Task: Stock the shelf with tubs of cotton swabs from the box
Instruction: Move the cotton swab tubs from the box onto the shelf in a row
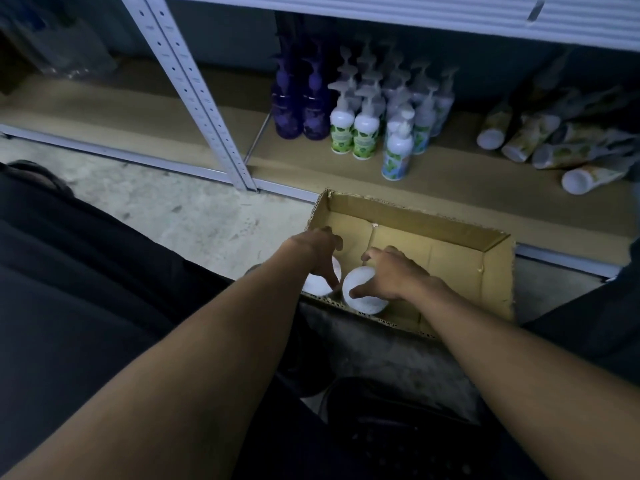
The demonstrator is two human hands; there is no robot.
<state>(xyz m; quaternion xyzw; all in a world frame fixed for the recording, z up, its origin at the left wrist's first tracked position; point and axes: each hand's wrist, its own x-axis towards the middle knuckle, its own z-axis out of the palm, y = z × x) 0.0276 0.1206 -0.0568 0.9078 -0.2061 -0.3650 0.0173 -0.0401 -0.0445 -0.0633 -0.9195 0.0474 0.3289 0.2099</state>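
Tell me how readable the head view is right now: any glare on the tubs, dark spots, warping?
Head view: dim overall; the two tubs, the left tub and the right tub, blow out to featureless white under the left hand and right hand; the box floor is the brightest area; the pump bottles further back on the shelf are murky and soft; wide-angle distortion slants the shelf upright.

1. We see two bare forearms, no sleeves, watch or rings, ending in the left hand (317, 249) and right hand (391, 275).
2. We see dark trousers (86, 289) and dark shoes (398, 424).
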